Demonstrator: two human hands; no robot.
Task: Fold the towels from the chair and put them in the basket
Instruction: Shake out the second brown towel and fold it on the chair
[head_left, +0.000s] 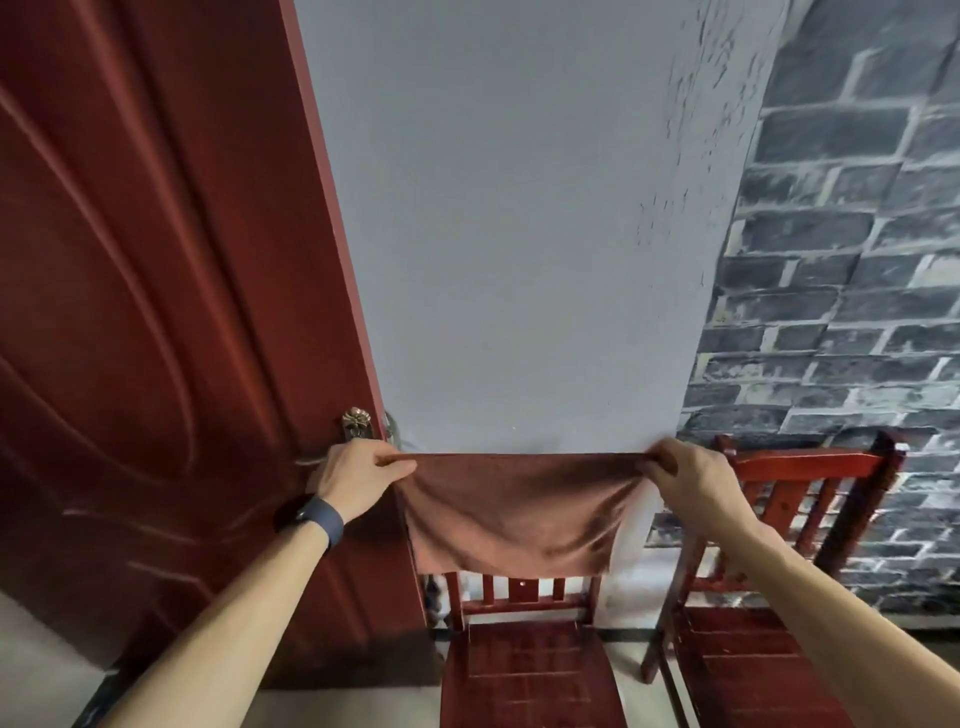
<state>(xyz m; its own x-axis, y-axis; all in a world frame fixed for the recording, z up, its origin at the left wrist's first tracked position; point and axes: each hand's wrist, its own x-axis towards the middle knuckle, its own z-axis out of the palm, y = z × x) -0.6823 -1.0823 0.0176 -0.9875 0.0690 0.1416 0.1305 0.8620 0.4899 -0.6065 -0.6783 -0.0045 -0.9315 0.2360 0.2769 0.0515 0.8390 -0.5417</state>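
Observation:
A brown towel (511, 512) hangs stretched flat in the air in front of the backrest of a red wooden chair (524, 670). My left hand (358, 478) pinches its top left corner. My right hand (685, 480) pinches its top right corner. The towel's lower edge hangs just above the chair's seat and hides most of the backrest. No basket is in view.
A second red wooden chair (789, 571) stands to the right, against a brick-pattern wall (841, 260). A dark red door (156, 312) with a metal handle (358, 423) fills the left side. A pale grey wall (519, 234) is straight ahead.

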